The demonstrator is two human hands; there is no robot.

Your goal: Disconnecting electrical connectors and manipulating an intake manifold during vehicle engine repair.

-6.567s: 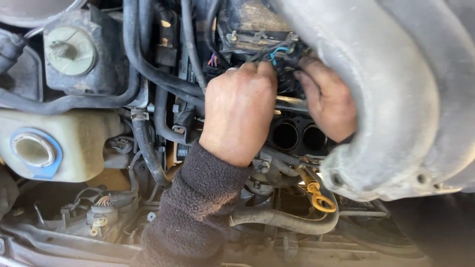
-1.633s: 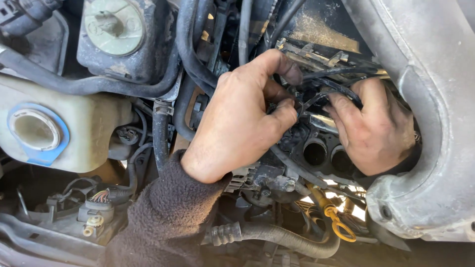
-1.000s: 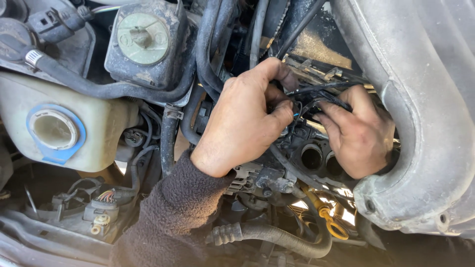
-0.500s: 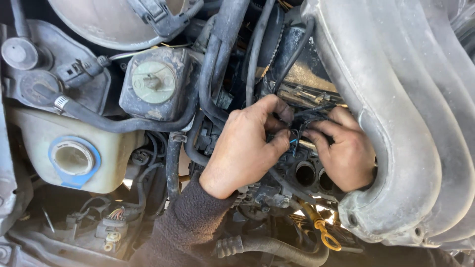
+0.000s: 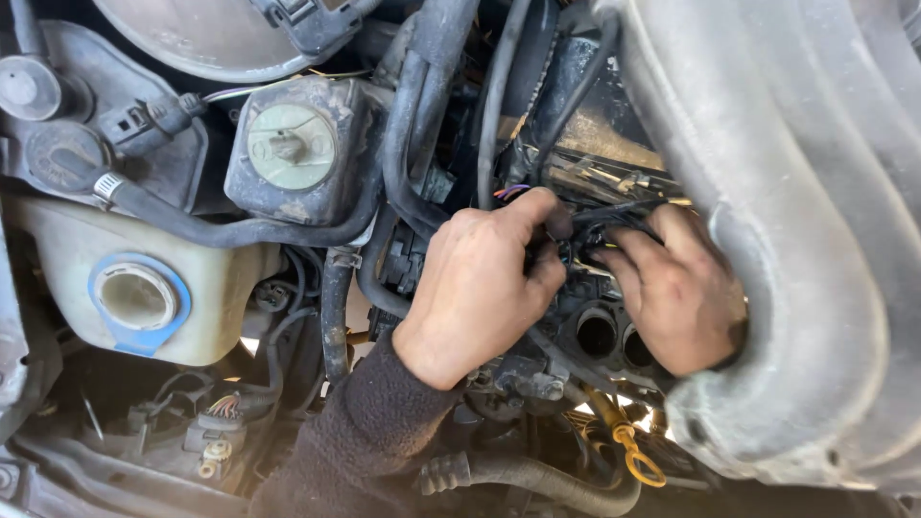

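Compared with the view of a second ago: wider framing, more of the bay in view on the left, both hands at the same spot as before. Left hand (image 5: 475, 288) reaching in from a dark knit sleeve (image 5: 355, 432), thumb and forefinger closed in a pinch on the black connector (image 5: 587, 240); in the earliest view, palm flat over that spot, now only fingertips engaged. Right hand (image 5: 676, 293) tucked under the large grey duct (image 5: 796, 240), fingers bent with tips against the far side of the same connector; cannot tell whether pinching or merely pressing, tips partly hidden. Connector located deep in the bay between the two hands, just above the two round ports (image 5: 597, 333), thin coloured wires (image 5: 513, 190) running off behind it. No visible separation of the connector; work at it judged ongoing and held at fingertip level. Containers: pale translucent tank (image 5: 58, 249) at left, blue-ringed neck (image 5: 139, 299) apparently uncapped, fill level not readable. Dark square reservoir (image 5: 336, 197) above it, closed with a round pale cap (image 5: 291, 146), contents hidden. Round ports open, dark inside, nothing seen in them. Yellow dipstick loop (image 5: 641, 462) below the ports, ribbed black hose (image 5: 518, 472) just beside it, neither touched.
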